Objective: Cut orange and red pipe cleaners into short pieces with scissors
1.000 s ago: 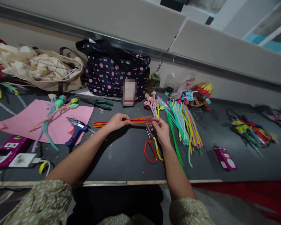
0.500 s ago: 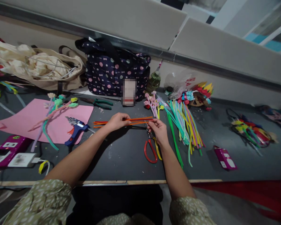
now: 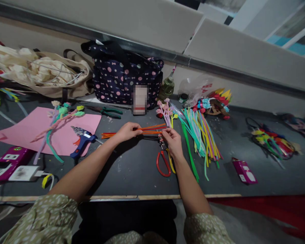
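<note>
Nearest, on the table [image 3: 137,179], open-looped scissors [image 3: 163,146] lie at 6 o'clock of the stems' free ends, their red handle toward 6 and the yellow one partly hidden by the right wrist.

Just beyond, the right hand [image 3: 173,140] has its thumb and fingers pinched on the lower ends of some slim orange stems [image 3: 152,127], so the bundle extends from its fingertips toward 9 o'clock. The left hand [image 3: 129,131] is clamped around the bundle near its middle; stems stick out from it both ways, toward 9 and 3. Their long axis runs 9 to 3 o'clock, nearly parallel to the table edge. At the 3 o'clock end they fan slightly, the topmost rising a little toward 2, with a red one among them.

A blue glue gun [image 3: 84,141] lies toward 8 o'clock of the left hand; pastel stems [image 3: 200,134] spread near 3 o'clock of the right. Farther off, green-handled pliers [image 3: 112,111] lie at 10, and a dotted bag [image 3: 124,76] stands at 12 of the left hand.
</note>
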Demonstrator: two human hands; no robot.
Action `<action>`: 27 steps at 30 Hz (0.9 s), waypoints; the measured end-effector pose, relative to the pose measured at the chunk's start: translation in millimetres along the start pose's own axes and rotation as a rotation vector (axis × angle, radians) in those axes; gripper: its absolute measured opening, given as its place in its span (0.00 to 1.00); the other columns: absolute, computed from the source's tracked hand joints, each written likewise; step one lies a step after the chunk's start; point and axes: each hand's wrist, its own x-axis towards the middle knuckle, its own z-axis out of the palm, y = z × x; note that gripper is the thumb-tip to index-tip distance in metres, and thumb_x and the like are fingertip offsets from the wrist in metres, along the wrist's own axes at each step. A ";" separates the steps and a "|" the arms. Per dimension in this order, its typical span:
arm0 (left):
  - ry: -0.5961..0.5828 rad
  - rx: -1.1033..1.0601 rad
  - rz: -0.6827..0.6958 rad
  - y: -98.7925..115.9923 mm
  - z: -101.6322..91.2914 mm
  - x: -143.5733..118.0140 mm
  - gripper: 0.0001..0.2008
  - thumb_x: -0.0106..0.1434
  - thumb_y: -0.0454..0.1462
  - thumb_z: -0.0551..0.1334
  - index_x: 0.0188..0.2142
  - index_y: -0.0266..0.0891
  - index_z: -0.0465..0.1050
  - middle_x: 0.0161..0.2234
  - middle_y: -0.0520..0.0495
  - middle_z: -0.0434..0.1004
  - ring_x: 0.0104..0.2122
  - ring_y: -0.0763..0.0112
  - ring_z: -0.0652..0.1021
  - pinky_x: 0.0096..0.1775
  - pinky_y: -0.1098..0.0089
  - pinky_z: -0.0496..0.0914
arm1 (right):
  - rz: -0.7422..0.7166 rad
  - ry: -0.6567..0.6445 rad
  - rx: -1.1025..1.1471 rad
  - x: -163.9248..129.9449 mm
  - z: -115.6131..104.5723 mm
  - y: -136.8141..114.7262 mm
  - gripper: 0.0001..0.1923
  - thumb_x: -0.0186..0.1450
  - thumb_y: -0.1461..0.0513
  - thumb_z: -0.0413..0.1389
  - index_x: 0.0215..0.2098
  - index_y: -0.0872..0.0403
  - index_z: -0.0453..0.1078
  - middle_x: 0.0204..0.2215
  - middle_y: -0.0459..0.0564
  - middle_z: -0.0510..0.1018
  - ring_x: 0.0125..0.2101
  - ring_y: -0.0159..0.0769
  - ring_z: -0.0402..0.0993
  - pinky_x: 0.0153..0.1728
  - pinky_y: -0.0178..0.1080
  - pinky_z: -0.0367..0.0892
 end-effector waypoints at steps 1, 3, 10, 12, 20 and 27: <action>-0.002 0.001 0.006 0.1 -0.2 -0.1 0.12 0.59 0.44 0.61 0.30 0.36 0.75 0.22 0.53 0.71 0.23 0.74 0.69 0.28 0.74 0.61 | 0.006 0.010 0.018 0.1 0.4 -0.1 0.14 0.56 0.53 0.65 0.33 0.53 0.71 0.26 0.45 0.75 0.28 0.33 0.77 0.23 0.32 0.70; -0.001 0.004 0.020 0.6 -0.7 -0.5 0.12 0.59 0.43 0.62 0.30 0.36 0.76 0.22 0.53 0.71 0.24 0.75 0.69 0.28 0.73 0.61 | 0.014 0.025 0.039 0.3 0.7 -0.1 0.15 0.55 0.52 0.65 0.33 0.53 0.70 0.26 0.44 0.75 0.27 0.33 0.77 0.22 0.32 0.69; 0.025 0.039 0.018 0.6 -2.0 -0.5 0.11 0.59 0.43 0.61 0.30 0.36 0.76 0.22 0.54 0.70 0.23 0.75 0.67 0.28 0.73 0.59 | 0.002 0.002 -0.045 0.4 -2.1 1.3 0.17 0.53 0.55 0.66 0.37 0.52 0.70 0.30 0.45 0.78 0.27 0.31 0.75 0.27 0.34 0.70; 0.026 0.046 0.012 1.6 -2.4 -0.7 0.12 0.60 0.43 0.61 0.29 0.37 0.76 0.22 0.53 0.70 0.23 0.75 0.67 0.28 0.73 0.59 | 0.003 0.003 -0.060 0.6 -2.7 1.9 0.17 0.53 0.55 0.65 0.38 0.52 0.70 0.30 0.46 0.78 0.27 0.31 0.75 0.28 0.34 0.69; -0.023 0.114 -0.023 9.8 -3.1 -3.7 0.14 0.60 0.44 0.60 0.25 0.37 0.76 0.19 0.53 0.70 0.22 0.75 0.66 0.27 0.73 0.57 | 0.004 0.021 -0.035 3.0 -3.6 7.2 0.17 0.52 0.57 0.66 0.39 0.53 0.72 0.28 0.45 0.78 0.27 0.32 0.74 0.25 0.33 0.68; -0.081 0.169 -0.044 18.4 -5.7 -6.7 0.15 0.59 0.45 0.59 0.25 0.37 0.76 0.20 0.52 0.72 0.23 0.74 0.68 0.28 0.73 0.58 | -0.003 0.012 0.002 2.2 -4.1 4.4 0.16 0.53 0.56 0.66 0.39 0.53 0.75 0.25 0.44 0.77 0.25 0.30 0.73 0.23 0.31 0.66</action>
